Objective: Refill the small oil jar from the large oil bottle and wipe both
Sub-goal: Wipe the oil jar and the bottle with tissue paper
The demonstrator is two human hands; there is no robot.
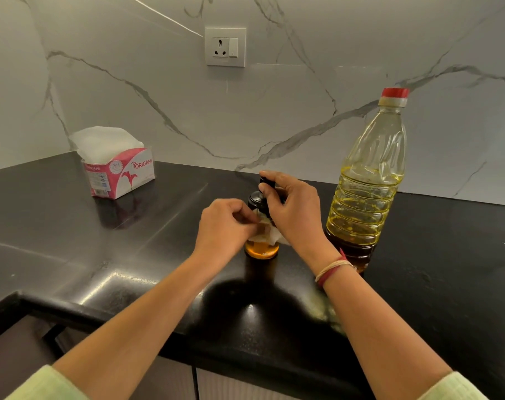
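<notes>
The small oil jar [262,250] stands mid-counter, amber oil showing at its base, with a black pump top [267,181]. My right hand [293,209] grips that top from above. My left hand [226,223] presses a crumpled white tissue [270,233] against the jar's side. To the right, upright and capped in red, stands the large oil bottle [366,183], about half full of yellow oil; neither hand touches it.
A pink and white tissue box [120,171] sits at the back left of the black counter [159,255]. A wall socket [225,47] is set in the marble backsplash. The counter's front edge runs just below my forearms.
</notes>
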